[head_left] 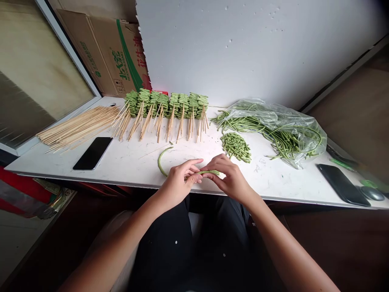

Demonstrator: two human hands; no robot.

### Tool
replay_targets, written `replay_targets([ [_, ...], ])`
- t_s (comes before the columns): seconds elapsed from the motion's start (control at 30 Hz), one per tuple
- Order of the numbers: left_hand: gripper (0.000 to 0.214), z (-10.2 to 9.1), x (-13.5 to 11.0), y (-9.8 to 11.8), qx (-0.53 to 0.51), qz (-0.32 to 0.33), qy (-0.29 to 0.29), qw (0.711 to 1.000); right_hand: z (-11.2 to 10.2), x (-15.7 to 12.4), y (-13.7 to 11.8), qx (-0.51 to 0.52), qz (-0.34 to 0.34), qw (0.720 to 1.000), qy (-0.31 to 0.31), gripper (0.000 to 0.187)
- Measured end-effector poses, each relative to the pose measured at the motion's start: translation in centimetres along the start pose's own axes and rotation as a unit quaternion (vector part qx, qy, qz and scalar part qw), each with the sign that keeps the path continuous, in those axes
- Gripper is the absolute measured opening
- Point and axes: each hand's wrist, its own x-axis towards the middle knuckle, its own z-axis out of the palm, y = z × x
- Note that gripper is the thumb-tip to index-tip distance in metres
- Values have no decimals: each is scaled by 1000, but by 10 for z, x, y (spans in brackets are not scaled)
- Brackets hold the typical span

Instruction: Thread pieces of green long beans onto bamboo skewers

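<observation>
Between my two hands, over the front of the white table, runs a long green bean [164, 159]. My left hand [182, 177] pinches it near its middle, and its loose end curves away to the left on the tabletop. My right hand [226, 174] grips the same bean toward its other end, which shows under the fingers. Just beyond my right hand lies a heap of short cut bean pieces [236, 147]. A small bean scrap [171, 142] and a thin skewer [154, 151] lie past the curved end.
Skewered bean bundles [179, 103] line the back. Loose bamboo skewers [79, 125] and a black phone [92, 153] are at left. Whole long beans [282, 140] spill from a clear plastic bag [306, 121] at right, near a dark phone-like slab [343, 184]. A cardboard box [106, 52] stands behind.
</observation>
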Motion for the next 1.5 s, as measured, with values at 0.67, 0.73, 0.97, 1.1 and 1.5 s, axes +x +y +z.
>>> replay_targets([
  [0.67, 29, 3, -4, 6, 127, 105, 9, 986, 16, -3, -11, -75, -64, 984, 151, 22],
  [0.73, 30, 3, -5, 5, 121, 120, 7, 985, 19, -3, -15, -35, -47, 984, 171, 23],
  [0.97, 29, 4, -8, -1, 146, 143, 21, 979, 30, -6, -15, 19, 0, 976, 219, 20],
  [1.1, 28, 5, -7, -1, 144, 136, 13, 980, 30, -7, -16, 50, 0, 976, 214, 18],
  [1.5, 36, -10, 1, 0, 102, 38, 19, 994, -3, -2, 12, 6, 116, 963, 242, 19],
])
